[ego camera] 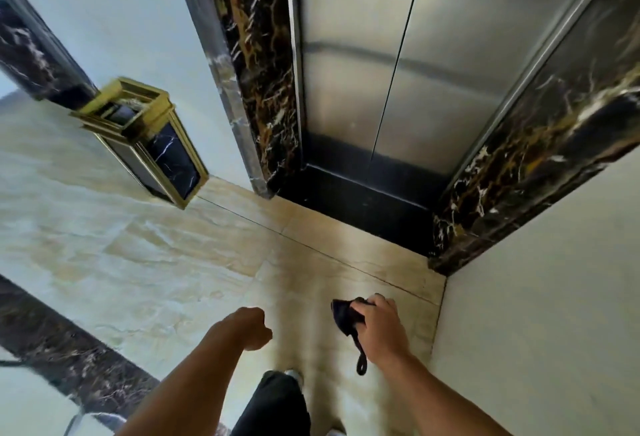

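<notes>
I stand on a beige marble floor in front of closed steel lift doors [381, 64]. My right hand [379, 323] grips a small black pouch [344, 314] whose strap loop hangs down below the wrist. My left hand [251, 328] is held out low in front of me with its fingers curled under, and nothing shows in it. One dark trouser leg [277, 404] and a shoe tip appear between my arms.
Dark veined marble frames [263, 71] flank the lift on both sides. A gold-and-black waste bin [149, 137] stands against the white wall to the left. A white wall [540, 297] closes in on the right. A dark marble floor border [69, 349] runs at lower left.
</notes>
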Demonstrator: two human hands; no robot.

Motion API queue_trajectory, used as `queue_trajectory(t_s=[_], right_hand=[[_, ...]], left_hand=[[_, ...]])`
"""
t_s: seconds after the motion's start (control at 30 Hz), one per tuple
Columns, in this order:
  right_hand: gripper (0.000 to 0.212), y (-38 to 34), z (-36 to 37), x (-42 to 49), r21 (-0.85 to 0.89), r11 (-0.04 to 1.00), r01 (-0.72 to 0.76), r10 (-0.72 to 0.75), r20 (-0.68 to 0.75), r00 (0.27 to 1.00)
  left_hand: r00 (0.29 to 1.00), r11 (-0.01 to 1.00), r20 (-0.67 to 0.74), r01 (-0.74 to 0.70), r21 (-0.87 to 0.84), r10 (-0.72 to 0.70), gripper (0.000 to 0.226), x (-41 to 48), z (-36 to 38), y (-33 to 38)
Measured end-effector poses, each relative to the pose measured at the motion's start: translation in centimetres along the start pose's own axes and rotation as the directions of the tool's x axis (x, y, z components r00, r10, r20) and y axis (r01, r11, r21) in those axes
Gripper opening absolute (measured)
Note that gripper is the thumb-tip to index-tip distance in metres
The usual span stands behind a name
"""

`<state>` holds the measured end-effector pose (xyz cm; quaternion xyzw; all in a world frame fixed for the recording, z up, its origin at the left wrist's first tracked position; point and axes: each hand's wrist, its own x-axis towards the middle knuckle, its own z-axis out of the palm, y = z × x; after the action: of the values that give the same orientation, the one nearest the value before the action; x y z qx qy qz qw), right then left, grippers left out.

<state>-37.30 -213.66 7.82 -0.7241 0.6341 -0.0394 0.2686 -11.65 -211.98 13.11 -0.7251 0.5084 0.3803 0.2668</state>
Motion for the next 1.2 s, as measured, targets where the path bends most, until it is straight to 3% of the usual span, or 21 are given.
queue_trajectory(t_s=[0.17, 0.57, 0.9, 1.07, 1.2], right_hand=[[0.036, 0.7, -2.6, 4.5, -0.058, 0.998, 0.038, -0.034, 0.061, 0.998], [0.039, -4.2, -3.6, 26.1, -0.15, 0.986, 0.076, -0.044, 0.207, 0.977], [0.034, -6.5, -4.3, 46.3, -0.135, 0.983, 0.125, -0.074, 0.333, 0.94], [0.04, -4.2, 1.1, 60.7, -0.132, 0.975, 0.178, -0.113, 0.395, 0.912], [0.044, -1.1, 9.0, 73.3, -0.138, 0.952, 0.275, -0.21, 0.36, 0.909]], left_hand=[[0.993, 0.993, -0.09, -0.086, -0.076, 0.079, 0.041, 2.1, -2.0, 0.3], [0.993, 0.994, 0.065, -0.091, -0.064, 0.095, 0.038, 19.6, -12.7, -1.8], [0.988, 0.972, 0.108, -0.085, -0.217, 0.11, 0.031, 33.6, -23.7, 1.1], [0.981, 0.962, 0.192, 0.018, -0.272, 0.036, 0.034, 43.1, -23.5, 2.8], [0.987, 0.955, 0.163, 0.065, -0.288, -0.018, 0.033, 55.6, -21.5, 3.5]])
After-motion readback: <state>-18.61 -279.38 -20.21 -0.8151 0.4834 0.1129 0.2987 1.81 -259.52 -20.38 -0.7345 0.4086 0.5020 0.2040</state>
